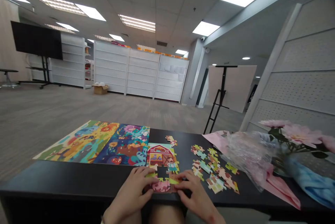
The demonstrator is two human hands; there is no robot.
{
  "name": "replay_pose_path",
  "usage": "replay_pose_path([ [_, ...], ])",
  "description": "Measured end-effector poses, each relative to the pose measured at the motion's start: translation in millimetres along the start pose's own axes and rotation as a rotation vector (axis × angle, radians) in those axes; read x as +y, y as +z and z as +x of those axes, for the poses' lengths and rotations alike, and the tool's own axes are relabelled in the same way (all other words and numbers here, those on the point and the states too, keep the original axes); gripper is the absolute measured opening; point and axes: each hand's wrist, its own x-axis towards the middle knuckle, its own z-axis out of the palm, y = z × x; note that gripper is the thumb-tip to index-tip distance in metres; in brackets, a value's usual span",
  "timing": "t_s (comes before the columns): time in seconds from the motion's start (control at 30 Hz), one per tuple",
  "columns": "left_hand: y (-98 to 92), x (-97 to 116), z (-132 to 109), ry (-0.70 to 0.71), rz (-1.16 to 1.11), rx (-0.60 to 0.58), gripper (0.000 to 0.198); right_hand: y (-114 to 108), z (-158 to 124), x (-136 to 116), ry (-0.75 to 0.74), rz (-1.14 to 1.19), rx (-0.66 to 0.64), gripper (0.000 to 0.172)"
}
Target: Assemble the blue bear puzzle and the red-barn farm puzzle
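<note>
A partly joined jigsaw puzzle with a red barn lies on the black table, a dark gap showing near its lower middle. My left hand has its fingers bent over the lower left edge, thumb by the pink pig section. On the opposite side my right hand has curled fingers and thumb at the lower right edge, by a piece with green and brown. Both hands grip the puzzle's sides; the fingertips partly hide its edges. Loose puzzle pieces lie scattered to the right, and a few joined ones above.
Two colourful picture sheets spread over the table's left part. At the right are crumpled clear plastic, pink cloth or paper, pink flowers and a blue-white cloth. An easel stands beyond the table.
</note>
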Motion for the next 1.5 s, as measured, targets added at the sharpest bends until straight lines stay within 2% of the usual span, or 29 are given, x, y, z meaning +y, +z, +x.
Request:
replay_pose_path([
  [0.2, 2.9, -2, 1, 0.03, -0.007, 0.024, 0.045, -4, -1, 0, -0.033, -0.016, 0.003, 0.024],
  [0.37, 3.7, -1, 1, 0.023, -0.003, 0.026, 0.045, -7, -1, -12, -0.031, -0.012, -0.003, 0.025],
  [0.63, 7.8, -4, 0, 0.075, 0.042, 0.042, 0.048, -7, 3, -11, 0.047, 0.053, 0.0, 0.013],
  [0.77, 8.7, 9, 4, 0.111, 0.044, 0.04, 0.053, -6, 6, -7, 0.042, 0.086, -0.025, 0.012],
  [0.9, 14.1, 33, 18, 0.142, 0.016, -0.051, 0.05, -7, 6, -5, 0.061, 0.109, -0.044, 0.012],
  [1.0, 23.1, 41, 29, 0.129, 0.013, -0.059, 0.041, -6, 3, 0, 0.057, 0.122, -0.034, 0.018],
  [1.1, 31.7, 41, 33, 0.091, 0.004, -0.032, 0.036, -2, -1, 7, 0.061, 0.155, 0.0, 0.037],
  [1.17, 35.0, 38, 31, 0.083, -0.026, -0.02, 0.035, 2, -2, 11, 0.124, 0.167, 0.063, 0.047],
  [1.23, 36.3, 33, 30, 0.085, -0.108, 0.003, 0.033, 6, -1, 13, 0.198, 0.15, 0.138, 0.049],
  [1.33, 35.6, 15, 30, 0.1, -0.421, 0.085, 0.032, 10, 1, 10, 0.221, 0.062, 0.172, 0.045],
  [1.37, 34.9, 7, 30, 0.088, -0.577, 0.154, 0.029, 11, 1, 7, 0.208, 0.026, 0.163, 0.044],
  [1.4, 34.2, -1, 31, 0.064, -0.735, 0.227, 0.028, 11, 2, 4, 0.198, -0.004, 0.153, 0.042],
  [1.5, 32.6, -23, 32, -0.124, -1.11, 0.562, 0.024, 10, 2, -3, 0.189, -0.048, 0.141, 0.039],
])
